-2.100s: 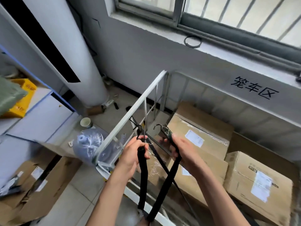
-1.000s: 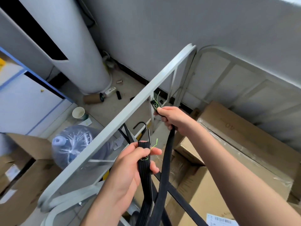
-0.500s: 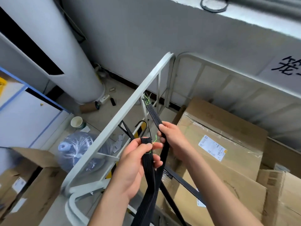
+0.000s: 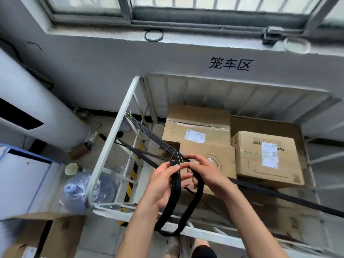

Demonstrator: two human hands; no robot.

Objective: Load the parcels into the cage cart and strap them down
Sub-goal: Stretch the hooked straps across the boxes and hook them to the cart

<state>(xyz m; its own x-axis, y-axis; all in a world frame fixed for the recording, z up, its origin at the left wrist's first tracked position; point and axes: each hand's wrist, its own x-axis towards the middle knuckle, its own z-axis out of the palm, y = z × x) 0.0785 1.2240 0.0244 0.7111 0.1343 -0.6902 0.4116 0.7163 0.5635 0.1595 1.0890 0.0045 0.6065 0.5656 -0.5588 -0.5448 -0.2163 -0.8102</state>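
Two hands meet on one black strap (image 4: 176,185); my left hand (image 4: 162,183) pinches its ribbed end between the thumb and curled fingers (image 4: 184,177), right under the steel hook (image 4: 172,152), so the hook stands free above my knuckles and can be aimed; my right hand (image 4: 208,174) is curled over the other run of the band, just beside the left fingertips, I judge to gather slack while I set the hook; below my palms the surplus hangs in a loop towards my feet, so the strap is not yet under tension; beyond my fingertips the band climbs away to the side rail (image 4: 119,138) of the cage cart (image 4: 242,86), and its far end seems caught on the top bar, though I cannot make out the catch itself; past my right knuckles lie the parcels (image 4: 268,157), at least three brown cartons close together inside the cart; a second strap (image 4: 279,195) runs under my right wrist across the load; loading looks done, strapping is the step in hand; the hook next wants a bar to bite on, and under stretch it could slip and snap back at my fingers; left of my left hand, outside the rail, a water bottle (image 4: 78,190) and a paper cup (image 4: 71,168) sit on the floor
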